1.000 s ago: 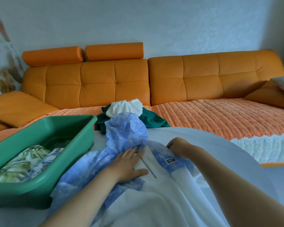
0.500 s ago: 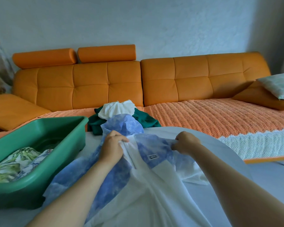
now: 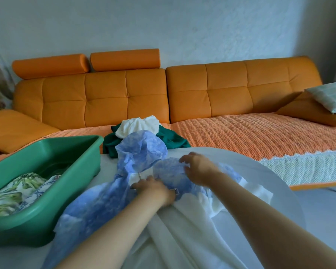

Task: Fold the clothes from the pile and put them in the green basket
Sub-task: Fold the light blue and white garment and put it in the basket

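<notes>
A blue-and-white hooded garment (image 3: 97, 206) lies spread on the white table in front of me, its hood (image 3: 142, 148) bunched up at the far end. My left hand (image 3: 153, 189) presses down on the garment near its zip and collar, fingers curled into the cloth. My right hand (image 3: 198, 167) hovers over the blue shoulder part with fingers bent, fingertips touching the fabric. The green basket (image 3: 47, 216) stands at the left and holds folded patterned clothes (image 3: 17, 189). The pile (image 3: 144, 133), white cloth on dark green, lies beyond the hood on the sofa.
An orange sofa (image 3: 231, 90) with a woven orange cover runs across the back. A pale patterned cushion (image 3: 330, 96) lies at its right end. The round white table's edge (image 3: 279, 179) curves along the right.
My left hand has come down from the raised collar onto the garment near the zip. My right hand has shifted left and forward over the blue shoulder. The cloth now lies flatter.
</notes>
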